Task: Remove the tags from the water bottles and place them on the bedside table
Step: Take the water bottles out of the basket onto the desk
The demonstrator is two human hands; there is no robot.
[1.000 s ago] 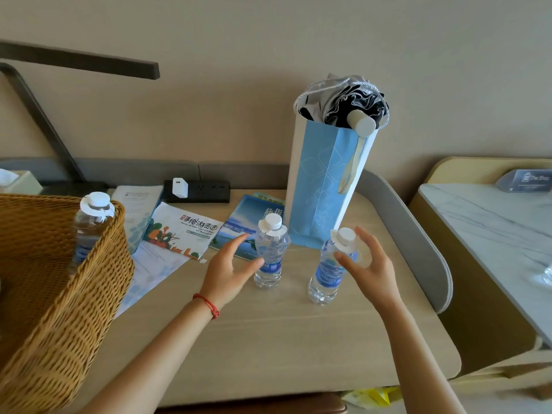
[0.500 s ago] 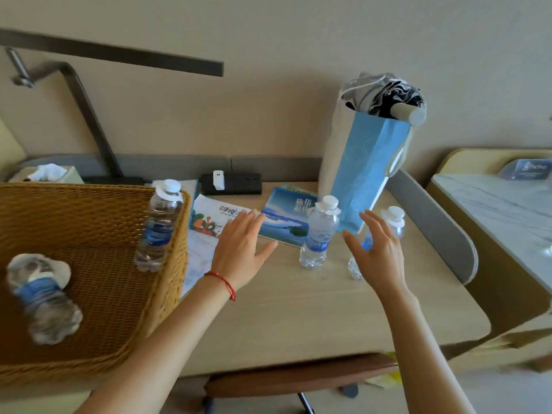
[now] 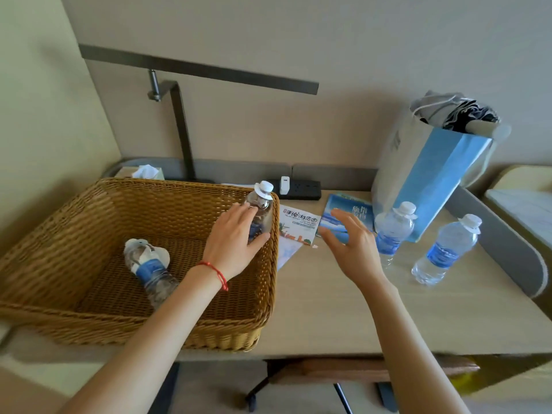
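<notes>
Left hand (image 3: 236, 243) grips an upright clear plastic water bottle (image 3: 259, 211) leaning in the far right corner of the woven wicker basket (image 3: 89, 210); a white tag collars its neck below the cap. Right hand (image 3: 351, 248) hovers spread and empty above the wooden desk (image 3: 343, 312). A second bottle (image 3: 149, 270), blue-labelled, lies on the basket floor. Two more tagged bottles (image 3: 392, 231) (image 3: 445, 249) stand beside a blue paper bag (image 3: 433, 180). Pamphlets (image 3: 298, 222) carry Chinese characters.

Beige walls (image 3: 358, 40), pale wooden desk (image 3: 373, 318), dark angular lamp (image 3: 185, 121), daylight.
</notes>
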